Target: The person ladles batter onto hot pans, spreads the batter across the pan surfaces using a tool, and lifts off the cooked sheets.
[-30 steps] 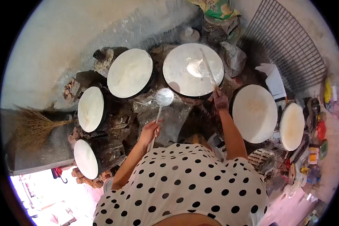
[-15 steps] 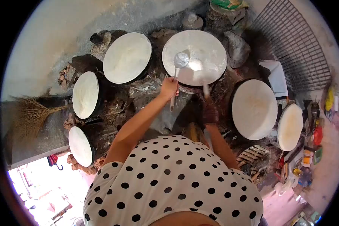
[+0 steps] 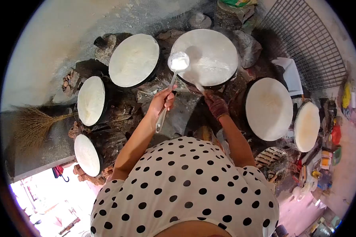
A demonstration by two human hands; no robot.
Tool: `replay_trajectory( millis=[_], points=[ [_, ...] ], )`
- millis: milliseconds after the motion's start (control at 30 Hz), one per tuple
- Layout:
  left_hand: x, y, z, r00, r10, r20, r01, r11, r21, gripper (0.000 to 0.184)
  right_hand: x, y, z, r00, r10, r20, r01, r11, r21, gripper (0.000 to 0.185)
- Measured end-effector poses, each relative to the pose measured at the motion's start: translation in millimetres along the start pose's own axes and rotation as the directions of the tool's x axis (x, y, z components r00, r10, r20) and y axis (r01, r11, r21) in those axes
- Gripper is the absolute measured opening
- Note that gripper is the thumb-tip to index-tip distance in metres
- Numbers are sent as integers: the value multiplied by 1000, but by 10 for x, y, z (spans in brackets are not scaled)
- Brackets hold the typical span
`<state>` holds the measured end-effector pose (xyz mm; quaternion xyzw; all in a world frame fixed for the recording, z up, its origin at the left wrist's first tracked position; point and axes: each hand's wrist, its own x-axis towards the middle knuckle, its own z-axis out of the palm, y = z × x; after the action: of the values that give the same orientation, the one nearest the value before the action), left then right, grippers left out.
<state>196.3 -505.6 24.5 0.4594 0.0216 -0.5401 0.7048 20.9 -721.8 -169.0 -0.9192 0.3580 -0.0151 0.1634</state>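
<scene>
My left hand (image 3: 161,102) is closed round the handle of a metal ladle (image 3: 178,62). The ladle's bowl carries white batter and hangs over the left edge of the large round griddle (image 3: 215,51) at the back centre. A dark red knitted glove covers my right hand (image 3: 216,106), which sits at the front rim of that griddle. Its fingers are closed on a pale tool (image 3: 199,87), smeared by motion, whose kind I cannot make out. A white layer covers the griddle's face, with wet streaks near the middle.
More white-topped round griddles (image 3: 133,60) stand to the left, and others (image 3: 269,109) to the right. A straw broom (image 3: 37,124) lies at far left. A wire grid (image 3: 304,43) leans at back right, beside a white cloth (image 3: 290,76). A slatted grate (image 3: 271,157) is at lower right.
The ladle has moved left and nearer to me with my left hand. My gloved right hand has shifted left with its tool, and the bright wet patch on the griddle has spread out.
</scene>
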Motion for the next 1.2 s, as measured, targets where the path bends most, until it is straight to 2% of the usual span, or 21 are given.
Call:
replay_trajectory(
  millis=[67,167,200,267,300,367,400,500,567,600,667,700,833,900,933,967,1000,1067,1133,1167,1200],
  points=[
    [-116,-29,-115,999,-12,-42,12,1000,11,30,-141,115,-195,999,29,-30,-24,990,139,24],
    [-208,-128,-193,990,-30,-138,45,994,103,31,-840,398,-154,965,153,-214,-30,873,486,38],
    [-170,-156,-200,982,-37,-183,73,979,193,32,-982,435,-171,964,150,-219,-26,875,483,38],
    [23,-205,-287,994,-20,-111,44,975,218,32,-1316,503,-200,962,-138,-234,223,892,392,32],
    [116,-180,-203,994,-43,-99,72,949,308,35,-1382,620,-82,964,-139,-228,221,894,391,32],
    [289,-141,91,993,-45,-108,85,909,409,33,-1482,934,303,981,85,-174,-111,983,-148,29],
    [465,-185,143,993,-51,-104,89,910,406,33,-1622,1014,449,981,89,-172,-116,981,-153,29],
    [995,-314,271,1000,-20,-19,27,837,546,29,-1941,1101,486,994,-96,51,108,878,-466,37],
    [1255,-350,423,997,73,-12,-44,708,705,27,-1791,914,-205,979,-105,-177,133,980,151,44],
    [1376,-395,432,998,66,-13,-37,710,703,27,-1708,802,-464,980,-101,-171,127,981,150,44],
    [1553,-522,406,987,163,6,-97,555,826,24,-1537,601,-814,973,60,-223,-53,998,40,52],
    [1559,-551,460,982,187,-34,-71,524,849,25,-1486,600,-863,986,116,-123,-116,993,7,55],
    [1496,-574,537,978,207,-21,-104,572,813,25,-1406,613,-931,996,68,-51,-71,996,-51,52],
    [1340,-439,589,994,48,-96,8,860,511,27,-1444,603,-1118,999,38,-18,-37,998,51,47],
    [1181,-319,561,994,61,-94,-4,860,510,27,-1491,639,-1123,999,28,-27,-27,998,50,47],
    [906,-159,528,1000,6,25,-14,937,348,27,-1557,703,-1091,992,29,-120,-15,993,120,46],
    [699,-70,509,988,-25,153,-2,984,178,28,-1487,803,-881,986,-1,-166,4,1000,17,46],
    [435,-58,468,992,13,124,-36,982,183,29,-1368,920,-428,976,-52,-212,34,996,-88,45],
    [192,-99,373,995,64,78,-76,983,169,30,-1278,907,-190,961,-42,273,109,966,-236,46],
    [145,-63,326,998,-1,66,-11,984,179,31,-1098,599,-607,945,-300,131,292,953,79,48],
    [81,-56,274,996,-74,51,63,979,192,33,-905,555,-558,935,-331,126,324,943,78,48]
  ],
)
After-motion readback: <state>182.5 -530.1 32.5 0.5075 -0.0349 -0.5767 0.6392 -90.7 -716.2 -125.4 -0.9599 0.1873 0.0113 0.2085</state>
